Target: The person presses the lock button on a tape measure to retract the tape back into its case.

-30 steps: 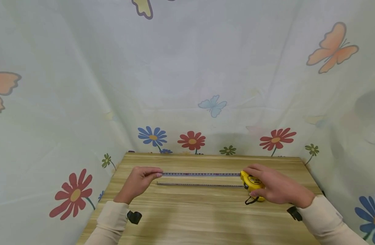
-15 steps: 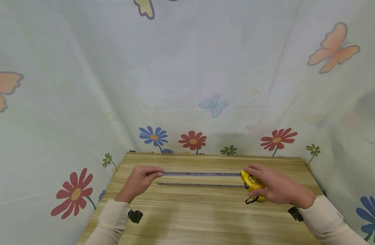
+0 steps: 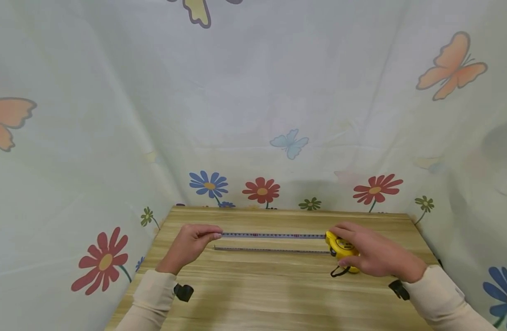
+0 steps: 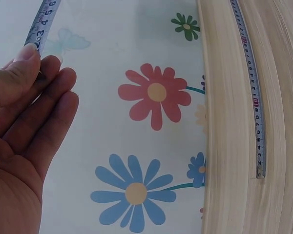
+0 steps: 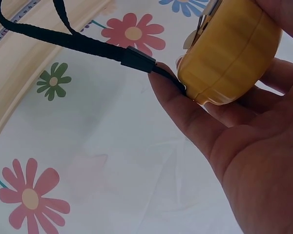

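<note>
My left hand (image 3: 193,246) pinches the free end of a tape measure's pulled-out blade (image 3: 274,236) between thumb and index finger. Across at the right, my right hand (image 3: 373,253) grips the yellow case of the tape measure (image 3: 340,246). The blade runs straight between the hands, its printed numbers showing near the left thumb in the left wrist view. From the case hangs a black wrist strap (image 5: 83,46). On the table, nearer me, lies a second numbered measuring strip (image 4: 258,122), about parallel to the held blade; its right end goes behind the case in the head view.
The wood-grain table (image 3: 261,294) ends at a back edge close behind the blade. A pale cloth with flowers and butterflies (image 3: 236,115) surrounds it at the back and both sides. Small black devices (image 3: 184,292) sit at both wrists.
</note>
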A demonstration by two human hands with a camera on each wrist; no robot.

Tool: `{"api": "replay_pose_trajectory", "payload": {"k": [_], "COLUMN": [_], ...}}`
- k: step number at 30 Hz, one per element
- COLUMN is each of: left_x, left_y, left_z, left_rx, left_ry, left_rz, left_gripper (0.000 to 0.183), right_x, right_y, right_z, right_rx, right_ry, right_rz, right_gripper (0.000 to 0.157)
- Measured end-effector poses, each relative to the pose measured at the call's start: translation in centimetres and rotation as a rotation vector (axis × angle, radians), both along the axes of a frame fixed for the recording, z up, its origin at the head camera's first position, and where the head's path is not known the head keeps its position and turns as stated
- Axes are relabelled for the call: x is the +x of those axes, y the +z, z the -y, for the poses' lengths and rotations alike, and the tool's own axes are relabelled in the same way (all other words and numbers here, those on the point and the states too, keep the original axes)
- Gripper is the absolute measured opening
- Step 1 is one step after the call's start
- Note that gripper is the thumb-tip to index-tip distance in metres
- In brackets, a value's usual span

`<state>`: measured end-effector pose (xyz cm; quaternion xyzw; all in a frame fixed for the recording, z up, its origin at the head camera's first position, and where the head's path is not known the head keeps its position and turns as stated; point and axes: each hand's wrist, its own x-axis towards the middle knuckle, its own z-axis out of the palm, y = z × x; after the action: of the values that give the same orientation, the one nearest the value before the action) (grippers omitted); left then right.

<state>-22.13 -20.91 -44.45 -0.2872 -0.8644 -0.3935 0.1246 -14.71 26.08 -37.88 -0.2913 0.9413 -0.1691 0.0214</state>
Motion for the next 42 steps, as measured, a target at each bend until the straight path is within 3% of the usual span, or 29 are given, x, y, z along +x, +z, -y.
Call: {"api": "replay_pose_trajectory", "payload": {"k": [25, 42], "left_x": [0.35, 0.18], "left_y": [0.65, 0.23], "left_z": [-0.73, -0.88], "left_rx": [0.013, 0.013], "left_ry": [-0.018, -0.03], "left_rz": [0.016, -0.001], "left_gripper": [0.015, 0.015], "right_x": [-0.08, -0.16], "right_y": [0.18, 0.07], "right_z": [0.11, 0.36], "right_rx": [0.0, -0.002], "right_ry": [-0.01, 0.001], "right_rz": [0.014, 0.002], "right_gripper": [0.063, 0.063]}}
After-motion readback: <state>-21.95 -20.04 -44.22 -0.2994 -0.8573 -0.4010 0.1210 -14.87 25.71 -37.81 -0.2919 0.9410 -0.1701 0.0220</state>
